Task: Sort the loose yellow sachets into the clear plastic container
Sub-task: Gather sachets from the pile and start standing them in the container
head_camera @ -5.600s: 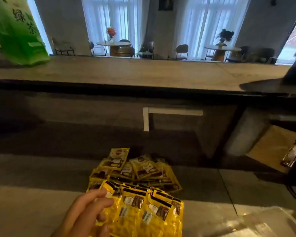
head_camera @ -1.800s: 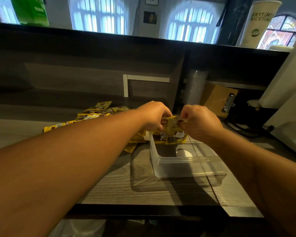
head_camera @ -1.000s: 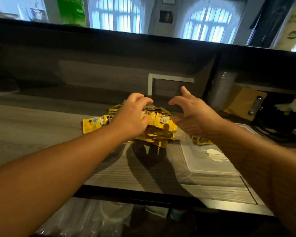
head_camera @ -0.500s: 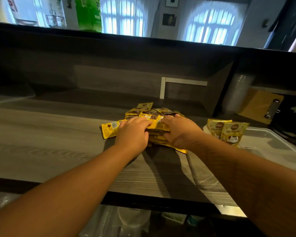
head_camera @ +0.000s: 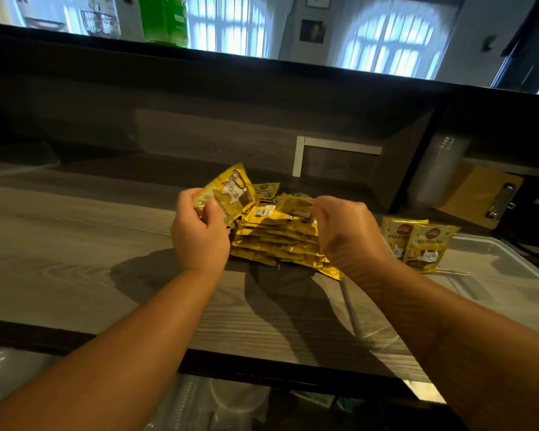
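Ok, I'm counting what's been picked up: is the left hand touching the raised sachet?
Touching. The head view shows the left hand pinching the raised sachet by its lower corner, thumb across its face, lifted above the pile.

surface: grey wood-grain counter (head_camera: 75,244); on it: yellow sachet pile (head_camera: 277,244); clear plastic container (head_camera: 495,275)

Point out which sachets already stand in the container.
The two upright sachets at the container's left end; the others lie piled on the counter or are in hand.
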`<state>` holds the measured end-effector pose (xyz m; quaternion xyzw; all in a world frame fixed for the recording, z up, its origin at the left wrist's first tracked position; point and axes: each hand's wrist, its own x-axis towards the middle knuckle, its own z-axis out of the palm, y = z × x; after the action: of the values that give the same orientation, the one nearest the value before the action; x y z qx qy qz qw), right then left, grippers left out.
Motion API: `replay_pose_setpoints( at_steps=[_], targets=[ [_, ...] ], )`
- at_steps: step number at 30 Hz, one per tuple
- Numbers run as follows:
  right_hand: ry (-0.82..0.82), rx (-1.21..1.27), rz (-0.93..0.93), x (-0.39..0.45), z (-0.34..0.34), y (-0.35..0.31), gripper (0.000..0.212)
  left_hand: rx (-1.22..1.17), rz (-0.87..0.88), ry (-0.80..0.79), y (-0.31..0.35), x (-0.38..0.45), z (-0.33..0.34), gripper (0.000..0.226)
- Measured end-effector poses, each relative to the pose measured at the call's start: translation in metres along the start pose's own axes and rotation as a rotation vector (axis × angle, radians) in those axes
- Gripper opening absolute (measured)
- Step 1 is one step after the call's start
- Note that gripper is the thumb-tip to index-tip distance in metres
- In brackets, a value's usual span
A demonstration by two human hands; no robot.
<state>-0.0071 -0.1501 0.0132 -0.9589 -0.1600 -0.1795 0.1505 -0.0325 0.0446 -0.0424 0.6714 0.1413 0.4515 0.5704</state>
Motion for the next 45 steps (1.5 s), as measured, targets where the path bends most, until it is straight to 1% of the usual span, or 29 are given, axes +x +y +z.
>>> replay_pose_setpoints(
  at_steps=[2,4,7,9,11,14,17,19,20,23,27,30,33,35,39,41,43,45],
  targets=[
    [0.115,0.138,0.035,-0.004,-0.002,0.003,0.029,-0.087,-0.146,-0.006,0.004,0.002,-0.002,0.01],
    [0.191,0.238,0.077,-0.005,-0.005,0.005,0.029,-0.096,-0.19,-0.026,0.007,0.001,-0.003,0.012],
    [0.196,0.471,0.175,-0.007,-0.013,0.003,0.027,-0.049,-0.186,-0.059,0.009,-0.002,-0.002,0.013],
    [0.178,0.652,0.234,-0.012,-0.021,0.001,0.03,-0.027,-0.188,-0.087,0.011,-0.004,-0.001,0.014],
    [0.163,0.773,0.273,-0.018,-0.031,0.0,0.032,-0.02,-0.194,-0.116,0.017,-0.006,0.0,0.014],
    [0.173,0.879,0.285,-0.026,-0.049,0.005,0.026,-0.043,-0.215,-0.185,0.034,-0.012,0.005,0.015],
    [0.219,0.93,0.275,-0.032,-0.067,0.019,0.021,-0.135,-0.313,-0.237,0.057,-0.026,0.016,0.02],
    [0.241,0.948,0.282,-0.036,-0.079,0.033,0.014,-0.18,-0.355,-0.278,0.074,-0.037,0.027,0.019],
    [0.244,0.958,0.293,-0.038,-0.083,0.039,0.012,-0.183,-0.349,-0.311,0.082,-0.041,0.031,0.016],
    [0.296,0.999,0.344,-0.048,-0.101,0.073,0.01,-0.102,-0.244,-0.456,0.109,-0.06,0.05,0.007],
    [0.428,1.02,0.388,-0.068,-0.122,0.117,0.013,0.037,-0.077,-0.679,0.14,-0.082,0.077,0.018],
    [0.496,1.013,0.401,-0.088,-0.128,0.148,0.021,0.144,0.095,-0.757,0.153,-0.098,0.101,0.021],
    [0.521,0.931,0.424,-0.103,-0.128,0.18,0.02,0.258,0.234,-0.822,0.158,-0.108,0.126,0.031],
    [0.533,0.887,0.43,-0.108,-0.13,0.196,0.017,0.338,0.315,-0.883,0.16,-0.114,0.143,0.035],
    [0.523,0.848,0.419,-0.111,-0.133,0.218,0.02,0.502,0.452,-1.01,0.164,-0.127,0.178,0.032],
    [0.503,0.822,0.404,-0.111,-0.133,0.226,0.02,0.589,0.551,-1.044,0.162,-0.133,0.192,0.032],
    [0.468,0.841,0.37,-0.111,-0.133,0.232,0.021,0.692,0.694,-1.055,0.157,-0.138,0.205,0.031],
    [0.396,0.879,0.33,-0.111,-0.134,0.235,0.023,0.848,0.925,-1.016,0.153,-0.14,0.216,0.031]
  ],
)
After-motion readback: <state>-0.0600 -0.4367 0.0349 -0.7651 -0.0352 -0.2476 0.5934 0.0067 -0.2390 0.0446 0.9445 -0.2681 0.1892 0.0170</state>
